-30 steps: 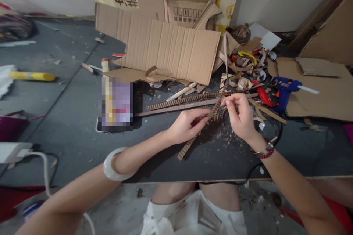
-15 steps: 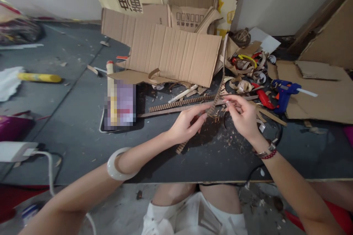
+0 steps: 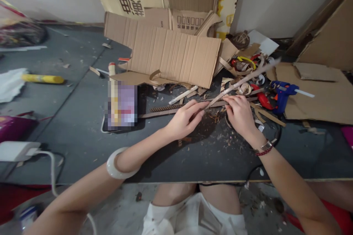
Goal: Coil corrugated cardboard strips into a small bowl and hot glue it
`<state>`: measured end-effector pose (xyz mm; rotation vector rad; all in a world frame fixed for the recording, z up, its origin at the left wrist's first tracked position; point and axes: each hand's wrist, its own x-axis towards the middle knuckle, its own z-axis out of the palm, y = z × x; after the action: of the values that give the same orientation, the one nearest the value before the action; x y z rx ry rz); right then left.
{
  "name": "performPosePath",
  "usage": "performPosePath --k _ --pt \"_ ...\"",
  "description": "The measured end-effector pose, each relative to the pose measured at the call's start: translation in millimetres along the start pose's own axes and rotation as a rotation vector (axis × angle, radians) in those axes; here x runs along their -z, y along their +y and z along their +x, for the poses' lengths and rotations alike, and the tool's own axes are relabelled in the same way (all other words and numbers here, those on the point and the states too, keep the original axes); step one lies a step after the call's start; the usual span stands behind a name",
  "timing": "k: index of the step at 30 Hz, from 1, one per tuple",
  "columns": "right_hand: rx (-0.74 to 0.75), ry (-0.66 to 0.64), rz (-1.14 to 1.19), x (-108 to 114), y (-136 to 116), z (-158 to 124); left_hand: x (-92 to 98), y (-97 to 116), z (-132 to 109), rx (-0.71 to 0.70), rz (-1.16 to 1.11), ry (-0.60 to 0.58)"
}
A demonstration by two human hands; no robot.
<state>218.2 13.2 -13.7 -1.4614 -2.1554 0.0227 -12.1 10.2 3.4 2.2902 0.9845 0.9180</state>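
Note:
My left hand (image 3: 186, 120) is closed, with a long narrow cardboard strip (image 3: 237, 85) pinched between thumb and fingertips. The strip slants up to the right above the table, its far end slightly blurred. Close by on the right, my right hand (image 3: 242, 114) has its fingers curled together just below the strip; what they hold, if anything, is hidden. Beneath both hands lie another flat strip (image 3: 160, 113) and a ribbed corrugated strip (image 3: 168, 108). Brown cardboard crumbs (image 3: 220, 126) are scattered between my hands and the table edge.
A large cardboard sheet (image 3: 176, 53) lies behind my hands. To the right are a blue glue gun (image 3: 284, 91), a red-handled tool (image 3: 265, 102) and curled scraps (image 3: 245, 89). Leftward sit a phone (image 3: 121, 128), a yellow-handled tool (image 3: 42, 78) and a white charger (image 3: 19, 150).
The held strip has swung from near upright to slanting up rightward, and its smooth side now shows instead of the ribbed one. My right hand has turned slightly, fingers more curled.

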Motion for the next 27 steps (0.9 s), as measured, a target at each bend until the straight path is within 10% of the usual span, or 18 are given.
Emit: performPosePath --k 16,27 --pt "-0.019 -0.015 -0.008 1.4 2.2 0.9 15.5 -13.4 7.2 -0.017 0.209 -0.079" --pt "-0.069 0.099 0.312 4.4 -3.6 3.8 24.7 0.2 13.1 0.338 -0.407 -0.089"
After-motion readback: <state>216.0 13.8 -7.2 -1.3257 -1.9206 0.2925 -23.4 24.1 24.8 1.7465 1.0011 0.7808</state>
